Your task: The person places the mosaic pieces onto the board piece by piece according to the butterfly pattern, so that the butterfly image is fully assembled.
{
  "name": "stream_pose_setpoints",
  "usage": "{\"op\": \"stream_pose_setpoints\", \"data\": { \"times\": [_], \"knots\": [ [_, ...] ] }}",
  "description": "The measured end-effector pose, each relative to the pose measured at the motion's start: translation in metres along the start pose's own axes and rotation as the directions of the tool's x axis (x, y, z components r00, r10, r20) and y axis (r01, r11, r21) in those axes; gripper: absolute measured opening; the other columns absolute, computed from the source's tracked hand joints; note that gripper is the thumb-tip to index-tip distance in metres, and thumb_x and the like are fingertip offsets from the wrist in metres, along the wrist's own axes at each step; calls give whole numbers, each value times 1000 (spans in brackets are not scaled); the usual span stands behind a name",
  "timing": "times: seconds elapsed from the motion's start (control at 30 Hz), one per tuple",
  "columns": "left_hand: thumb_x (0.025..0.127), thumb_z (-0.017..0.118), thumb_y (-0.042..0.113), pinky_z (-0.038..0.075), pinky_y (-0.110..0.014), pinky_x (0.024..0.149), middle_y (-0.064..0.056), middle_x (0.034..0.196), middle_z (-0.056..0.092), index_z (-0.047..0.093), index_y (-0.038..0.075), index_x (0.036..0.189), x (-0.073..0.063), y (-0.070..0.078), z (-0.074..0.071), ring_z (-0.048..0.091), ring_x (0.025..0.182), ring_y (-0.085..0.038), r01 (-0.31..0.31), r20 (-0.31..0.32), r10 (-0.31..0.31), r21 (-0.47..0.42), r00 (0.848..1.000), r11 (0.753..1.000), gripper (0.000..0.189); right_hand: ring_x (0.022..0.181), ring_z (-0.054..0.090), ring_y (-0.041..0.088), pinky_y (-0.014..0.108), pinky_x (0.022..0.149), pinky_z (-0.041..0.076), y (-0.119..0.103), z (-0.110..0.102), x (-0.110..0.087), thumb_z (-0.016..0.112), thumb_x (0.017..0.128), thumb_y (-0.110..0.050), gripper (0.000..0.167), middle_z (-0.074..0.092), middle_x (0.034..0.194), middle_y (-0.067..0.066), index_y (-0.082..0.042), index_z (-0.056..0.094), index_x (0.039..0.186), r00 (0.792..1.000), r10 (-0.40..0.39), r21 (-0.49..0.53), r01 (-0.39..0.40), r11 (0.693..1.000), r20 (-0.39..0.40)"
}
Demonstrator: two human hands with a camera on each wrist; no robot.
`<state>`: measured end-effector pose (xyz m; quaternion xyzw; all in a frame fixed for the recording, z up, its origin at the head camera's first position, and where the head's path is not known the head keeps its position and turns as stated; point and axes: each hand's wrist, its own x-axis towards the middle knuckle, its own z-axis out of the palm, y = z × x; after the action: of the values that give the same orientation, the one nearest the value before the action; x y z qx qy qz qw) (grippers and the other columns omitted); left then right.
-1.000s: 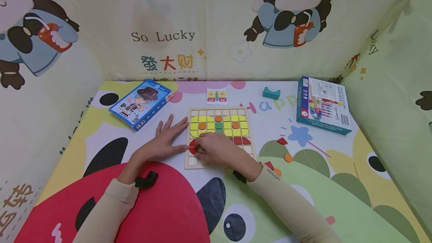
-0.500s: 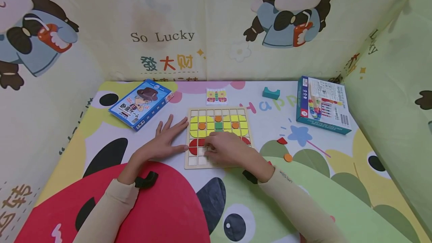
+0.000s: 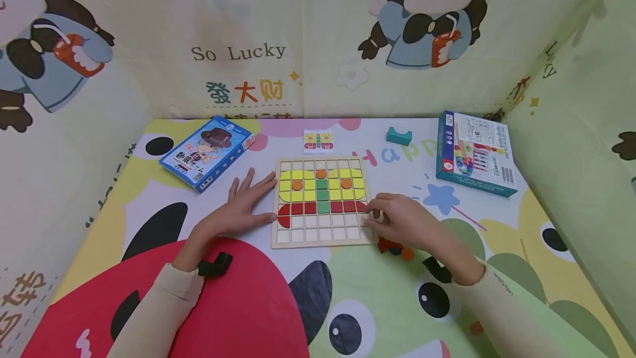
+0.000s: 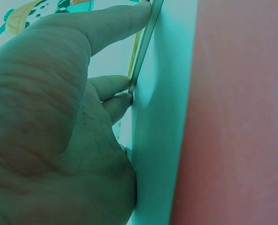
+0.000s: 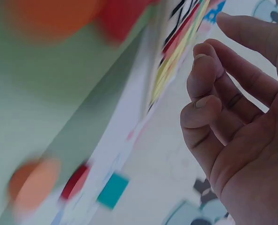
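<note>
A wooden grid board (image 3: 325,235) lies on the table, bearing yellow pieces (image 3: 285,185), orange discs, a column of green squares (image 3: 323,207) and a row of red pieces (image 3: 345,207). My left hand (image 3: 236,210) is spread flat at its left side, thumb and fingertips against the board's edge (image 4: 146,49). Over the board's right edge hovers my right hand (image 3: 404,221). In the right wrist view, its fingers (image 5: 202,115) are loosely bent, thumb apart from them, nothing between. Loose red pieces (image 3: 383,245) and an orange disc (image 3: 408,253) lie just below that hand.
Behind the board lies a small butterfly picture card (image 3: 319,141). A teal notched block (image 3: 399,136) stands to its right. A blue game box (image 3: 208,153) is at the back left, another box (image 3: 477,153) at the back right. Printed cloth walls surround the table.
My right hand has moved from the board's lower left across to its right edge, uncovering the red row and green squares. My left hand stays in place.
</note>
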<state>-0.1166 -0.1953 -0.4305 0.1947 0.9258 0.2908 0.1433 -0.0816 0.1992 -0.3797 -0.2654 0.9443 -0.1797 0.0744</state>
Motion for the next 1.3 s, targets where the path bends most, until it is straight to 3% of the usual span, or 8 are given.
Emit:
{"op": "stream_pose_setpoints", "data": {
  "times": [0.2, 0.53, 0.87, 1.03, 1.3],
  "knots": [
    [91, 76, 46, -16, -71, 128, -6, 180, 18, 27, 20, 170, 0, 0, -1, -14, 167, -42, -5, -2, 5, -6, 1000, 1000, 97, 79, 58, 5, 21, 68, 53, 34, -12, -32, 84, 92, -22, 21, 69, 90, -9, -14, 79, 110, 999, 9, 17, -8, 1000, -39],
    [91, 77, 45, -15, -70, 129, -5, 180, 18, 26, 22, 170, 1, -1, 1, -13, 167, -41, -2, 5, 2, 1, 1000, 1000, 97, 77, 53, 3, 18, 63, 49, 74, -17, -63, 86, 89, -23, 20, 65, 89, -13, -19, 79, 107, 1000, 21, 50, -21, 999, 6],
    [90, 78, 45, -15, -71, 129, -6, 180, 18, 27, 22, 170, 1, -3, 1, -14, 167, -42, -3, 0, 3, 2, 1000, 1000, 97, 80, 61, 1, 20, 69, 56, 88, -19, -77, 88, 87, -20, 22, 72, 97, -10, -19, 78, 108, 999, 38, 57, -38, 998, -4],
    [91, 77, 45, -15, -71, 128, -6, 180, 18, 26, 22, 170, 2, -3, 1, -13, 167, -42, -2, -1, 2, 3, 1000, 1000, 97, 77, 54, 0, 19, 66, 51, 92, -18, -80, 88, 87, -18, 23, 70, 94, -12, -17, 78, 108, 999, 41, 58, -42, 997, 13],
    [90, 77, 46, -15, -72, 128, -6, 180, 18, 27, 21, 170, 1, -4, 1, -13, 167, -43, -7, -6, 7, 6, 1000, 1000, 97, 78, 55, 2, 20, 68, 53, 89, -14, -76, 87, 88, -18, 19, 68, 88, -13, -18, 78, 105, 997, 76, 41, -76, 996, 12]
  ]
}}
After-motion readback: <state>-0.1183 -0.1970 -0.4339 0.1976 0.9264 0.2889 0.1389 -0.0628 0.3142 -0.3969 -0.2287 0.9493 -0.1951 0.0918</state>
